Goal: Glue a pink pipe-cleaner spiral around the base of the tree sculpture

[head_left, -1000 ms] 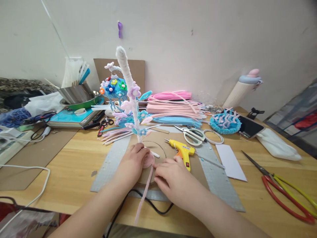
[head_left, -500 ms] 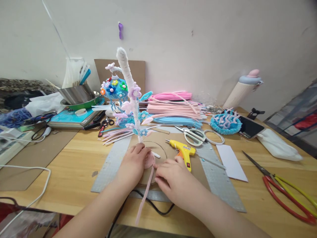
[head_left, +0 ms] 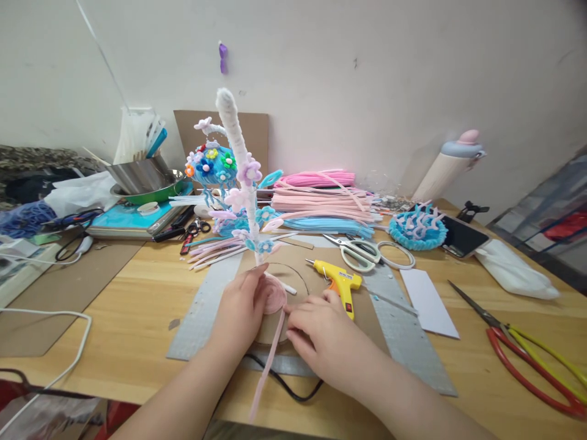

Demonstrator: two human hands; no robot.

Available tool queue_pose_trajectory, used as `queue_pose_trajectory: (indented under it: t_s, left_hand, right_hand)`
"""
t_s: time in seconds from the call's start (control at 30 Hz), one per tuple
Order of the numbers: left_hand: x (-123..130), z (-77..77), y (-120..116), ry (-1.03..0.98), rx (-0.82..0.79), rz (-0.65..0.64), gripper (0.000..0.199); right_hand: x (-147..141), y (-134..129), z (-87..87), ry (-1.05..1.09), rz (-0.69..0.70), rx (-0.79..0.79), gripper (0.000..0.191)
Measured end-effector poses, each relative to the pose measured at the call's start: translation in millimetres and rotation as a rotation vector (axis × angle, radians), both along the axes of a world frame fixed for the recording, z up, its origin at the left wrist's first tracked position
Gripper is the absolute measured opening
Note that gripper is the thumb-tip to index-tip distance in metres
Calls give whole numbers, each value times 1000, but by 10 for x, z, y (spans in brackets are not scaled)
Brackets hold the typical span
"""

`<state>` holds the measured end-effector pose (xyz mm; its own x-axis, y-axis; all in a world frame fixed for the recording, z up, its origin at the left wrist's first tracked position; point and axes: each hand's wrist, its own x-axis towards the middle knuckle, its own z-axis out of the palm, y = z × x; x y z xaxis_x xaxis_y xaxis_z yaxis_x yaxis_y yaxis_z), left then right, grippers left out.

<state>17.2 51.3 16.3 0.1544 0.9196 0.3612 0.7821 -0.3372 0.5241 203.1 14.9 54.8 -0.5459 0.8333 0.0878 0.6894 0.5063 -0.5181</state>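
A flat spiral coil of pale pink pipe cleaner [head_left: 275, 296] lies on a cardboard piece with a drawn circle. My left hand [head_left: 242, 305] is curled around the coil's left side, gripping its edge. At the right edge my right hand [head_left: 316, 324] pinches the pink pipe cleaner where it leaves the coil. Its loose tail [head_left: 266, 382] hangs toward the table's front. Behind the coil stands a tall white stem [head_left: 236, 137], wrapped in pipe cleaner and bearing lilac and blue flowers. A yellow glue gun [head_left: 339, 281] rests just beyond my right hand.
White-handled scissors [head_left: 360, 255] and a white ring [head_left: 397, 254] lie behind the glue gun. Large red-and-yellow-handled scissors [head_left: 518, 348] are at right. Pink pipe cleaner bundles [head_left: 321, 205] and a blue round piece [head_left: 417, 229] sit at the back. A black cord [head_left: 293, 391] runs in front.
My left hand's fingers have lifted off the top of the coil and drawn back to its left side, showing more of the spiral. My right hand stays nearly in place.
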Motion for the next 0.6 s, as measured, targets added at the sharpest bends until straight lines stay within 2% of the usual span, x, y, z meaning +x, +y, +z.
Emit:
queue_pose_trajectory:
  t_s: [0.13, 0.3, 0.43, 0.6]
  left_hand:
    - [-50, 6, -12, -184, -22, 128, 7]
    - [-77, -14, 17, -435, -56, 213, 20]
    - [-43, 3, 62, -680, -100, 179, 20]
    - [-58, 56, 103, -928, -276, 110, 25]
  right_hand:
    - [-1, -10, -17, 36, -7, 2, 15]
    - [3, -17, -24, 48, -7, 7, 14]
    - [4, -13, -20, 60, -5, 6, 15]
    - [5, -12, -26, 64, -9, 10, 16]
